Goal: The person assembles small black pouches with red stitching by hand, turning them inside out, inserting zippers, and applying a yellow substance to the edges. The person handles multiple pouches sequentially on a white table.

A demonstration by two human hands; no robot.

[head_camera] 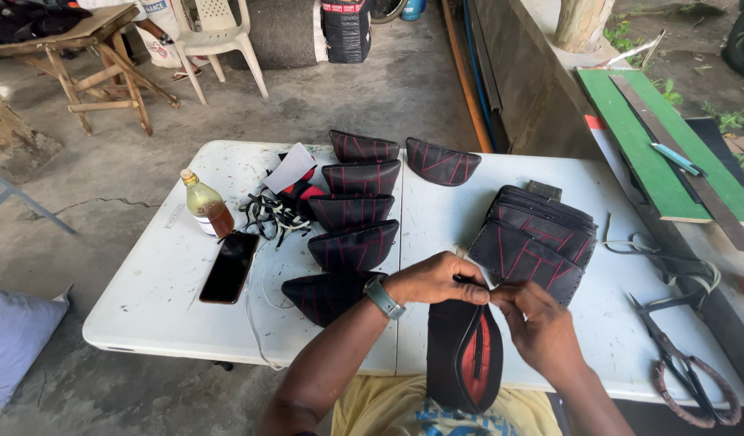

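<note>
My left hand (436,278) and my right hand (540,324) meet at the near edge of the white table (170,274), both pinched on the top of a black pouch (461,355) that hangs down over the edge toward my lap. The pouch gapes a little along its side and shows a red lining. My left fingers are curled over its upper rim, the thumb pressing against it; my right fingertips grip the same rim just beside them, so the two hands touch. A watch (382,296) sits on my left wrist.

Just beyond my hands, toward the middle of the table, lies a stack of flat black pieces (541,238) with red stitching. Left of it a row of curved black pieces (354,211) with the same red lines runs from the near edge to the far edge, one more of them (442,161) lying alone at the far edge. Further left are a tangle of black and white cord (271,214), a dark phone (229,266) and a small bottle (206,203) of brown liquid. Near the right corner lie scissors (683,363) with wrapped handles.
</note>
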